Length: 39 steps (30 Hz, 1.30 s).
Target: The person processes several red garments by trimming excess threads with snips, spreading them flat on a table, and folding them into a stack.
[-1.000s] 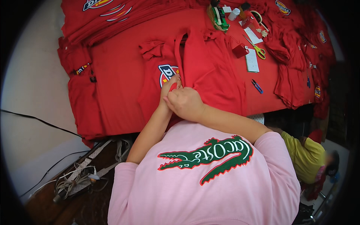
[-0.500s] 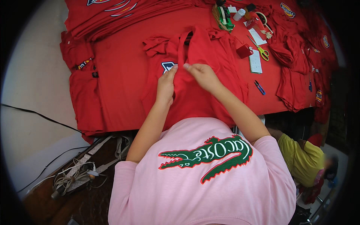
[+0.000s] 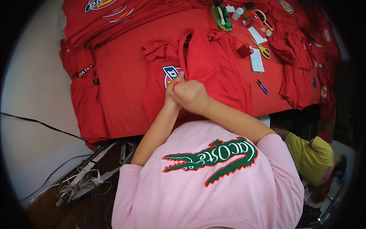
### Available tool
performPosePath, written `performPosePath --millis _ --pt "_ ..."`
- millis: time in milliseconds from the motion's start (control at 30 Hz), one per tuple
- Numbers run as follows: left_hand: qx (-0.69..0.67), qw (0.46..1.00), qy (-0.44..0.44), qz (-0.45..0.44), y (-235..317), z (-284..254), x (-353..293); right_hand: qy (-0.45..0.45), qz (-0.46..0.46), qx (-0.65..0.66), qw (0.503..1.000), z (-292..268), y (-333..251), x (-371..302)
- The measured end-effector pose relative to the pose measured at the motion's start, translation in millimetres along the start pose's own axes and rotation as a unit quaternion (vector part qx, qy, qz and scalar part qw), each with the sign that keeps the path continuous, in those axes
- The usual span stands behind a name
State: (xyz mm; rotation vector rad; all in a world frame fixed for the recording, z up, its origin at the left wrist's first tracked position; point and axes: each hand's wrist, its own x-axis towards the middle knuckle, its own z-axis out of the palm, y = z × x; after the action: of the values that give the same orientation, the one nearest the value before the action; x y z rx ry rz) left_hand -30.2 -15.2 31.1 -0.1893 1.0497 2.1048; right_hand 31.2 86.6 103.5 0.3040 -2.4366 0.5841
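A red shirt (image 3: 213, 84) with a printed chest logo lies on the red-covered table in front of me, its front placket or neck opening folded and bunched upward. My left hand (image 3: 173, 93) is closed at the shirt's front, beside the logo, its thumb pointing away from me. Just right of it and partly over it, my right hand (image 3: 191, 96) is closed in a fist, with a small piece of red cloth showing at its finger side. My right hand hides much of my left hand's fingers.
Toward the right lie yellow-handled scissors (image 3: 264, 51), blue thread snips (image 3: 262, 87), a notepad (image 3: 257, 60) and a small red box (image 3: 244, 50). Behind them stand a green tape dispenser (image 3: 223, 19) and white bottle (image 3: 237, 13). Folded red shirts (image 3: 87, 103) flank the table; a person in yellow (image 3: 310, 156) sits at right.
My right hand has moved left and nearer to me, closing into a fist against my left hand. More of the shirt's logo shows now.
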Motion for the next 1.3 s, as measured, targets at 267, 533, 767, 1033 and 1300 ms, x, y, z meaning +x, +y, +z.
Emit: performPosePath --millis 267,533,767,1033,1300 --pt "0.125 0.992 -0.014 -0.017 61 21 -52 -0.263 0.475 0.452 0.708 -29 79 28" --pt "0.174 0.984 -0.045 0.012 69 18 -48 -0.241 0.415 0.631 0.609 -43 84 8" --pt "0.148 0.988 0.032 0.030 66 33 -45 -0.163 0.378 0.466 0.783 -28 69 3" --pt "0.007 0.984 0.178 0.007 8 57 -28 0.000 0.062 -0.020 0.998 -2 27 5" --pt "0.054 0.986 0.156 -0.013 5 40 -26 -0.022 0.039 -0.038 0.998 -7 12 -5"
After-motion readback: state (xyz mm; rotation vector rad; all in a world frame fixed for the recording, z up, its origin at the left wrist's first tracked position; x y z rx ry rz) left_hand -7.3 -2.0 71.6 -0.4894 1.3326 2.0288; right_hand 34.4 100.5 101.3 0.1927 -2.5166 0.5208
